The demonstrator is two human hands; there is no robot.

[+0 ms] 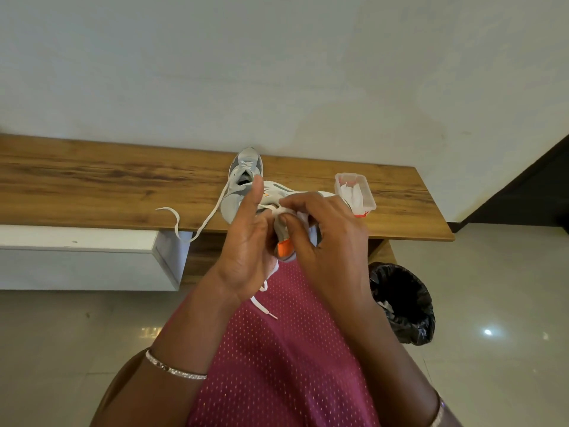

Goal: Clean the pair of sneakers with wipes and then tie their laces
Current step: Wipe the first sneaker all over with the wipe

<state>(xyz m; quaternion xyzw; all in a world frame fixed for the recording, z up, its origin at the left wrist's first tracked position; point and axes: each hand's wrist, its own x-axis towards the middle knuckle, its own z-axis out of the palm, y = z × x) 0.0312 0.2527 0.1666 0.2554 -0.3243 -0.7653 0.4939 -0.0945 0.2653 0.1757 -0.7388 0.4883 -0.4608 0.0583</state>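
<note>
One grey and white sneaker stands on the wooden shelf, its loose white lace trailing over the front edge. A second sneaker with an orange heel patch is held up in front of the shelf, mostly hidden by my hands. My left hand grips it from the left with the thumb raised. My right hand pinches its white lace near the top. A lace end hangs below my left hand.
A clear plastic wipes box with white wipes sits on the shelf to the right of the sneakers. A bin with a black liner stands on the tiled floor below right. A white cabinet hangs under the shelf at left.
</note>
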